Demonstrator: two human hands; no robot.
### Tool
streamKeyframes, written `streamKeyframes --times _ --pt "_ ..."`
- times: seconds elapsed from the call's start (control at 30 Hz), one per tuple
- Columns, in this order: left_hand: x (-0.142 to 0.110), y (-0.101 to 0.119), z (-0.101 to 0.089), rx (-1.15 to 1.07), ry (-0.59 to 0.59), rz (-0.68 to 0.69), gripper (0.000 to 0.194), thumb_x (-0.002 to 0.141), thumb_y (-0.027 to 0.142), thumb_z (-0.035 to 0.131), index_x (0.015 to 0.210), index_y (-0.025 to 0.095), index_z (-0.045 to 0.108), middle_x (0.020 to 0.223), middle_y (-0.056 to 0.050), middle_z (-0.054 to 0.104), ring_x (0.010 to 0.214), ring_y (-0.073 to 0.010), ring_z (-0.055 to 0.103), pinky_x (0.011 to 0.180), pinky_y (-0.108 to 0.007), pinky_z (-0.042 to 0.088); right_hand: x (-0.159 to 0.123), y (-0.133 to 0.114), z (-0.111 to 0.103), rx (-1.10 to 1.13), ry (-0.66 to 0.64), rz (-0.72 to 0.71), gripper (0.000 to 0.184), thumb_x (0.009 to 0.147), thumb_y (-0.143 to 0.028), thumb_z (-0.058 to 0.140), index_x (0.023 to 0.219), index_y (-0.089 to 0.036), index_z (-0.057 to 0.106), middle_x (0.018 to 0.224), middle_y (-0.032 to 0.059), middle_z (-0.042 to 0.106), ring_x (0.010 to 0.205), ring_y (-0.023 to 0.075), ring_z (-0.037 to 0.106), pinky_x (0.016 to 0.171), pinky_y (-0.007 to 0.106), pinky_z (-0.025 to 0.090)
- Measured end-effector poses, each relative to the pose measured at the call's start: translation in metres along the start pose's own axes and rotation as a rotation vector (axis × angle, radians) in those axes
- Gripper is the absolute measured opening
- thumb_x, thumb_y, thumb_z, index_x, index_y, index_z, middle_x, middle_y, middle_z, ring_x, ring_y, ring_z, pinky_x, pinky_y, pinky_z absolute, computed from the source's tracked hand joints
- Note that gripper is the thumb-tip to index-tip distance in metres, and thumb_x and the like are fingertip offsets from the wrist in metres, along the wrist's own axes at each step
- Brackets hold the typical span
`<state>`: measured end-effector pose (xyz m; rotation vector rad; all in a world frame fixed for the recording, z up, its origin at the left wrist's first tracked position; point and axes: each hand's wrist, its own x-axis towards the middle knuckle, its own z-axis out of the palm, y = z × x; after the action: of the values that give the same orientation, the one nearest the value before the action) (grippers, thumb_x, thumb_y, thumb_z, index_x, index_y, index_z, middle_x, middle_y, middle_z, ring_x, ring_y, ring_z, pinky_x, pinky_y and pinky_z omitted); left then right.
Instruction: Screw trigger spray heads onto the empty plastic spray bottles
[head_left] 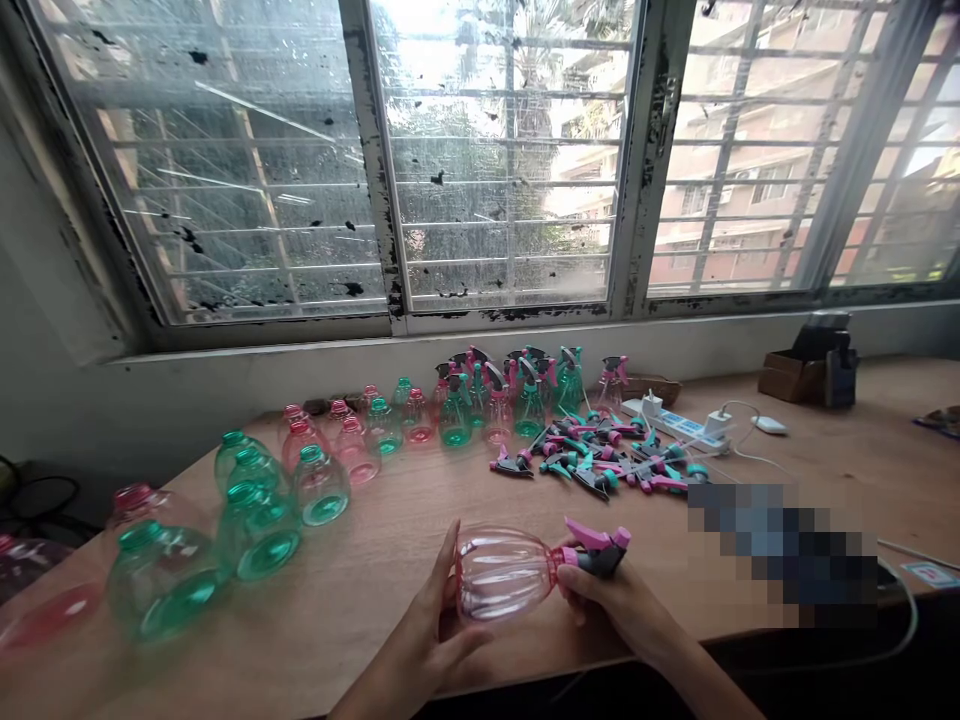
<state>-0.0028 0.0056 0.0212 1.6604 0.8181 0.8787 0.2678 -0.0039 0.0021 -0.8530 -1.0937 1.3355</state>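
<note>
A clear pink spray bottle [504, 572] lies on its side in the air above the table's front edge, its base to the left. My left hand [439, 615] cups the base, with the fingers behind it and the thumb below. At the neck, my right hand [600, 595] closes its fingers around the collar of the pink and black spray head [598, 548], which sits on the bottle's mouth. Whether the collar is fully threaded cannot be seen. Beyond the bottle lies a heap of loose pink, teal and black spray heads [592, 455].
Several open green bottles [259, 530] and pink bottles [304, 445] stand at the left. Bottles with spray heads [525, 400] are grouped near the window wall. A white power strip [679, 428], a cardboard box [784, 375] and a blurred-out object [784, 550] occupy the right side.
</note>
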Motion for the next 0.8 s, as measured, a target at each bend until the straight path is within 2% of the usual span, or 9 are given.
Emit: streamKeyframes --times 0.1,0.23,0.4,0.5,0.63,0.8 --pt "0.0 0.002 -0.001 -0.002 -0.014 -0.025 0.11 0.084 0.027 0.081 0.164 0.033 0.006 0.166 -0.005 0.04 0.153 -0.0338 0.033 0.129 -0.047 0.022 -0.001 0.001 0.0 0.001 0.025 0.007 0.051 0.072 -0.049 0.09 0.107 -0.017 0.071 0.064 -0.0022 0.066 0.05 0.0143 0.055 0.054 0.03 0.044" --pt "-0.001 0.007 -0.001 -0.041 -0.044 -0.036 0.097 0.089 0.037 0.076 0.164 0.031 0.015 0.16 -0.008 0.048 0.15 -0.0343 0.037 0.125 -0.047 0.031 -0.001 0.003 0.0 0.006 0.057 0.014 0.068 0.071 -0.049 0.091 0.125 -0.018 0.065 0.067 -0.0027 0.068 0.049 0.0144 0.056 0.053 0.03 0.044" --pt "0.0 0.002 0.0 -0.059 -0.033 0.002 0.104 0.089 0.038 0.077 0.163 0.037 0.005 0.153 -0.006 0.056 0.146 -0.032 0.045 0.123 -0.046 0.032 0.001 0.003 -0.002 0.01 0.023 -0.002 0.048 0.074 -0.05 0.088 0.103 -0.017 0.07 0.065 -0.0016 0.066 0.05 0.0139 0.054 0.049 0.029 0.043" --pt "0.0 0.001 0.0 -0.033 -0.058 0.016 0.105 0.091 0.038 0.075 0.163 0.036 -0.001 0.141 -0.007 0.064 0.136 -0.031 0.054 0.122 -0.048 0.032 0.001 0.003 -0.002 0.022 0.016 -0.01 0.045 0.074 -0.051 0.088 0.099 -0.017 0.069 0.065 -0.0014 0.066 0.05 0.0139 0.053 0.048 0.029 0.043" --pt "-0.003 0.001 -0.002 0.007 -0.051 0.005 0.12 0.081 0.036 0.086 0.163 0.036 -0.001 0.157 -0.009 0.049 0.139 -0.0328 0.051 0.124 -0.047 0.028 0.002 0.004 -0.003 0.0 -0.004 -0.015 0.045 0.074 -0.05 0.088 0.099 -0.017 0.069 0.064 -0.0019 0.066 0.049 0.013 0.053 0.049 0.028 0.043" --pt "-0.002 -0.005 -0.002 -0.023 -0.021 -0.041 0.109 0.085 0.041 0.081 0.164 0.028 0.007 0.154 -0.013 0.051 0.145 -0.0341 0.045 0.123 -0.044 0.032 0.001 0.003 -0.002 -0.043 0.003 -0.002 0.047 0.071 -0.051 0.09 0.097 -0.017 0.071 0.061 -0.0028 0.064 0.048 0.0136 0.054 0.051 0.029 0.044"
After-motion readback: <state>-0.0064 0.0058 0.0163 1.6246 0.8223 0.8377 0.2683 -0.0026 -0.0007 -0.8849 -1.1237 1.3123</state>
